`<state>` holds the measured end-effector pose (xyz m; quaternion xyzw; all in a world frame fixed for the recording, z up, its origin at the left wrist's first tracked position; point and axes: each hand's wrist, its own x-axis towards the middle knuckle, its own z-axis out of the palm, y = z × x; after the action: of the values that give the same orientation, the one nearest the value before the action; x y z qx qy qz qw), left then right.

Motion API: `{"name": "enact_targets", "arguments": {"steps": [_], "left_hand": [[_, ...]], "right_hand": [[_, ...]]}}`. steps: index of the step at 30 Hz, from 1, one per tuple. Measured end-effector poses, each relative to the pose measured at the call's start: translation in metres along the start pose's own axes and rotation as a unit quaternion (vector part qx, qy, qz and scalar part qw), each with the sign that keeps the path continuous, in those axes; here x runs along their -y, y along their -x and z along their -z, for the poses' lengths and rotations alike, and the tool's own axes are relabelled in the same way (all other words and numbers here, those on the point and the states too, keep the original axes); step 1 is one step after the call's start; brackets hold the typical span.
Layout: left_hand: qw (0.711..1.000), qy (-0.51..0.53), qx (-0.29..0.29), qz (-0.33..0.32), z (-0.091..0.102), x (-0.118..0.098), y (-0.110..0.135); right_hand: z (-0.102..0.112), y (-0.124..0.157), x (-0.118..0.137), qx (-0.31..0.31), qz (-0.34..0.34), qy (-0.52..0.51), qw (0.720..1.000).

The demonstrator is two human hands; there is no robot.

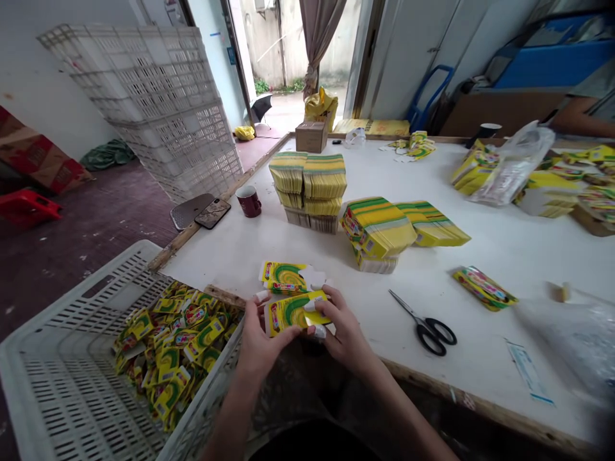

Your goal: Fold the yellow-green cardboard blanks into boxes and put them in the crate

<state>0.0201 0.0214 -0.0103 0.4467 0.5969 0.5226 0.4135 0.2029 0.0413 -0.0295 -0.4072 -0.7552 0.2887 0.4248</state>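
Observation:
Both my hands grip one small yellow-and-green carton (294, 312) just over the near edge of the white table (504, 256). My left hand (259, 346) clasps its left end, with a taped fingertip up at the corner. My right hand (342, 330) pinches its right end, fingers also taped. Another flat carton blank (287, 276) lies on the table just beyond the held one. To my left a white plastic crate (72, 378) holds a heap of folded yellow cartons (180, 349).
Stacks of flat carton blanks (310, 186) and leaning piles (379, 232) stand mid-table. Black scissors (425, 326) lie right of my hands, a dark red mug (250, 201) and two phones (202, 210) at the left edge. Another person's arm (583, 115) shows far right.

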Motion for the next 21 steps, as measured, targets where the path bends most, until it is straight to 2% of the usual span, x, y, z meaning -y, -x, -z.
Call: {"name": "enact_targets", "arguments": {"steps": [3, 6, 10, 12, 18, 21], "left_hand": [[0.985, 0.138, -0.030, 0.095, 0.000, 0.002, -0.003], [0.975, 0.179, 0.007, 0.132, 0.000, 0.001, -0.002], [0.976, 0.177, 0.003, 0.127, 0.000, -0.002, 0.003], [0.978, 0.169, -0.004, 0.122, 0.000, -0.004, 0.003], [0.981, 0.167, 0.022, 0.092, -0.003, -0.010, 0.005], [0.983, 0.156, 0.012, 0.097, -0.005, -0.009, 0.008]], "right_hand": [[0.000, 0.001, 0.000, -0.018, 0.011, 0.021, 1.000], [0.001, 0.002, 0.001, 0.020, 0.026, 0.034, 0.999], [0.005, 0.002, 0.003, 0.077, 0.026, 0.029, 0.996], [0.008, 0.002, 0.005, 0.086, 0.020, 0.012, 0.996], [0.002, 0.005, 0.017, 0.011, -0.028, -0.080, 0.996], [-0.006, 0.005, 0.022, 0.010, -0.032, -0.080, 0.996]]}}
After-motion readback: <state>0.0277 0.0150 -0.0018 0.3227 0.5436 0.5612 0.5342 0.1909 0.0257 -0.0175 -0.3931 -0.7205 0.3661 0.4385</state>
